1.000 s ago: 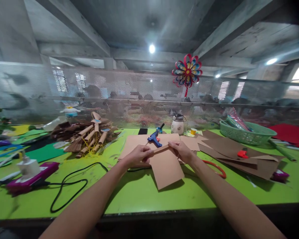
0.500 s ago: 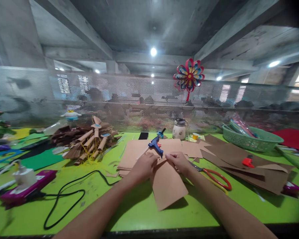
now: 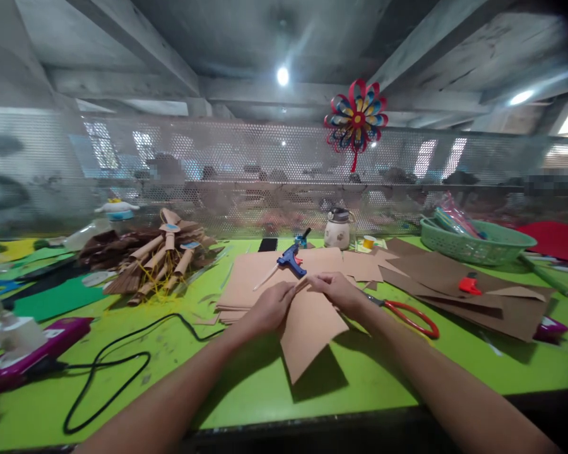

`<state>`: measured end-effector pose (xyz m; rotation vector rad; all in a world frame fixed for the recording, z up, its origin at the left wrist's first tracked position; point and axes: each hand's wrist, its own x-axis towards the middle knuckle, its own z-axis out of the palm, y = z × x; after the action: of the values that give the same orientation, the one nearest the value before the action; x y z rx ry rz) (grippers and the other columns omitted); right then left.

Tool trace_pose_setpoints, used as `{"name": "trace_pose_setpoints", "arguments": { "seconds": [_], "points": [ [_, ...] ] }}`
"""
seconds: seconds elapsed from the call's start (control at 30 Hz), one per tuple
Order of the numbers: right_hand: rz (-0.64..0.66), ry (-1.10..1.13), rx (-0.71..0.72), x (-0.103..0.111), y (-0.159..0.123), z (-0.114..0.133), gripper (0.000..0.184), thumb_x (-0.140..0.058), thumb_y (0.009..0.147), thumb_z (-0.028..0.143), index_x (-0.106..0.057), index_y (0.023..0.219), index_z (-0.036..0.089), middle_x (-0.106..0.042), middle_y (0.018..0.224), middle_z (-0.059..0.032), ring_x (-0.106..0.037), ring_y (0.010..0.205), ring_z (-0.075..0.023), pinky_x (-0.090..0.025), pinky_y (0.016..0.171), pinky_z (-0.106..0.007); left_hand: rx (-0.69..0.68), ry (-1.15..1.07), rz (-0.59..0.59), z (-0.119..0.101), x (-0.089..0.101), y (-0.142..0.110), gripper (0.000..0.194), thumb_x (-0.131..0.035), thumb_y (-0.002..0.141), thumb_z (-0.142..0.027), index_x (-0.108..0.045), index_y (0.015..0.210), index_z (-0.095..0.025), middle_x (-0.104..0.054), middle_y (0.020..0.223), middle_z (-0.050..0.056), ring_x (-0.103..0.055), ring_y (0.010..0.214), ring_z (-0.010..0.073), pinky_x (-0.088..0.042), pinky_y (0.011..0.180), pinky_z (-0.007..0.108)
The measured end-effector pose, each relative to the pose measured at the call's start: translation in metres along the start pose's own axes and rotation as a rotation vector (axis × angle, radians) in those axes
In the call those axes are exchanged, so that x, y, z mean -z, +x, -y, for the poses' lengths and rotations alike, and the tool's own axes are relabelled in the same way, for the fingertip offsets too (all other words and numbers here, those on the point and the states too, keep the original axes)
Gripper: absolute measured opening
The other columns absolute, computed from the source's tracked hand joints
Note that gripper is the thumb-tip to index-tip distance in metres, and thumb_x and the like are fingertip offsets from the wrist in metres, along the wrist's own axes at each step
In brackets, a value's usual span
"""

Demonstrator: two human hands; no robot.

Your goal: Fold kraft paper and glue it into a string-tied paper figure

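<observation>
A sheet of brown kraft paper [image 3: 309, 328] hangs toward me, its far edge pinched between both hands and seemingly folded or rolled there. My left hand [image 3: 275, 304] is closed on the left end of that edge. Closed on the right end is my right hand [image 3: 334, 289]. Just beyond my fingers a blue glue gun [image 3: 290, 260] with a red trigger rests on a stack of kraft paper [image 3: 246, 274]. Right of my right hand lie scissors [image 3: 409, 317] with red-orange handles, partly covered by my forearm.
On the green table [image 3: 170, 384], a black cord [image 3: 94, 366] loops beside a purple power strip [image 3: 52, 347]. Rolled paper pieces [image 3: 163, 258] lie at left. Large brown sheets [image 3: 468, 290], a green basket [image 3: 478, 244] and a jar [image 3: 337, 228] stand right and behind.
The view has tilted down and shifted slightly. Both hands keep hold of the paper's far edge, and the edge now shows more folded or rolled; the near end has lifted a little.
</observation>
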<state>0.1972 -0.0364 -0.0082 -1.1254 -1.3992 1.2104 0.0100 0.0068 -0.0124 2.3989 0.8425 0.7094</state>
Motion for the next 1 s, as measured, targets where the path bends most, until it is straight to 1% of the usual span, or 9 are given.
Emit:
{"name": "trace_pose_setpoints", "arguments": {
  "seconds": [0.13, 0.4, 0.53, 0.6, 0.67, 0.73, 0.8, 0.9, 1.0],
  "points": [
    [0.044, -0.015, 0.024, 0.003, -0.003, 0.005, 0.035, -0.071, 0.064, 0.044, -0.055, 0.065, 0.013, -0.043, 0.050, 0.0066, -0.032, 0.044, -0.0045, -0.021, 0.044, -0.020, -0.035, -0.032, 0.022, -0.001, 0.003, 0.001, 0.045, -0.032, 0.090, -0.044, -0.060, 0.109, -0.015, -0.061, 0.110, 0.010, -0.054, 0.096, 0.0211, -0.038, 0.085, 0.028],
    [-0.001, 0.113, 0.067, 0.000, 0.002, -0.003, 0.038, -0.071, 0.063, 0.046, -0.051, 0.060, 0.013, -0.046, 0.050, 0.0062, -0.037, 0.045, -0.0050, -0.026, 0.047, -0.021, -0.099, 0.054, 0.011, -0.022, 0.004, -0.008, 0.046, -0.031, 0.090, -0.047, -0.055, 0.116, -0.019, -0.062, 0.108, 0.007, -0.057, 0.092, 0.0213, -0.040, 0.083, 0.031],
    [-0.053, 0.081, 0.077, -0.001, 0.001, -0.002, 0.039, -0.071, 0.063, 0.046, -0.051, 0.056, 0.014, -0.041, 0.045, 0.0076, -0.031, 0.042, -0.0041, -0.020, 0.044, -0.021, -0.050, 0.087, 0.050, -0.019, 0.003, -0.007, 0.050, -0.032, 0.088, -0.051, -0.056, 0.114, -0.016, -0.062, 0.107, 0.010, -0.057, 0.092, 0.0237, -0.041, 0.082, 0.034],
    [-0.039, 0.068, 0.073, 0.001, -0.001, 0.001, 0.036, -0.071, 0.064, 0.045, -0.054, 0.057, 0.013, -0.041, 0.044, 0.0077, -0.030, 0.041, -0.0038, -0.019, 0.043, -0.021, -0.064, 0.051, 0.057, -0.016, 0.002, -0.005, 0.052, -0.033, 0.088, -0.051, -0.051, 0.120, -0.015, -0.059, 0.113, 0.012, -0.055, 0.099, 0.0243, -0.040, 0.087, 0.035],
    [0.032, 0.051, 0.050, 0.002, -0.004, 0.003, 0.034, -0.071, 0.064, 0.044, -0.059, 0.061, 0.013, -0.045, 0.045, 0.0066, -0.033, 0.041, -0.0043, -0.022, 0.043, -0.021, -0.122, -0.014, 0.049, -0.013, 0.001, -0.004, 0.053, -0.035, 0.088, -0.049, -0.044, 0.129, -0.015, -0.052, 0.125, 0.012, -0.049, 0.110, 0.0241, -0.036, 0.094, 0.035],
    [0.131, 0.045, 0.007, 0.003, -0.007, 0.005, 0.031, -0.073, 0.063, 0.041, -0.064, 0.067, 0.011, -0.053, 0.051, 0.0033, -0.042, 0.044, -0.0066, -0.029, 0.045, -0.022, -0.174, -0.070, 0.053, -0.011, 0.001, -0.003, 0.055, -0.037, 0.089, -0.047, -0.038, 0.134, -0.017, -0.045, 0.134, 0.011, -0.043, 0.119, 0.0239, -0.032, 0.099, 0.036],
    [0.192, 0.073, -0.029, 0.003, -0.009, 0.006, 0.031, -0.075, 0.061, 0.038, -0.066, 0.072, 0.011, -0.062, 0.060, -0.0010, -0.053, 0.052, -0.0110, -0.038, 0.050, -0.024, -0.186, -0.106, 0.080, -0.011, 0.001, -0.004, 0.054, -0.036, 0.089, -0.047, -0.037, 0.135, -0.017, -0.043, 0.136, 0.011, -0.041, 0.121, 0.0239, -0.031, 0.101, 0.036],
    [0.169, 0.115, -0.033, 0.003, -0.010, 0.006, 0.028, -0.076, 0.061, 0.036, -0.066, 0.070, 0.011, -0.066, 0.067, -0.0039, -0.059, 0.058, -0.0143, -0.044, 0.056, -0.027, -0.195, -0.161, 0.118, -0.010, 0.003, -0.004, 0.051, -0.032, 0.091, -0.046, -0.042, 0.132, -0.017, -0.046, 0.133, 0.010, -0.043, 0.118, 0.0231, -0.031, 0.100, 0.035],
    [0.118, 0.110, -0.021, 0.003, -0.009, 0.003, 0.027, -0.076, 0.061, 0.035, -0.065, 0.066, 0.011, -0.066, 0.065, -0.0038, -0.058, 0.056, -0.0134, -0.044, 0.055, -0.027, -0.189, -0.225, 0.146, -0.010, 0.004, -0.004, 0.050, -0.032, 0.091, -0.046, -0.049, 0.126, -0.016, -0.053, 0.125, 0.010, -0.050, 0.108, 0.0220, -0.037, 0.093, 0.032]
  ]
}}
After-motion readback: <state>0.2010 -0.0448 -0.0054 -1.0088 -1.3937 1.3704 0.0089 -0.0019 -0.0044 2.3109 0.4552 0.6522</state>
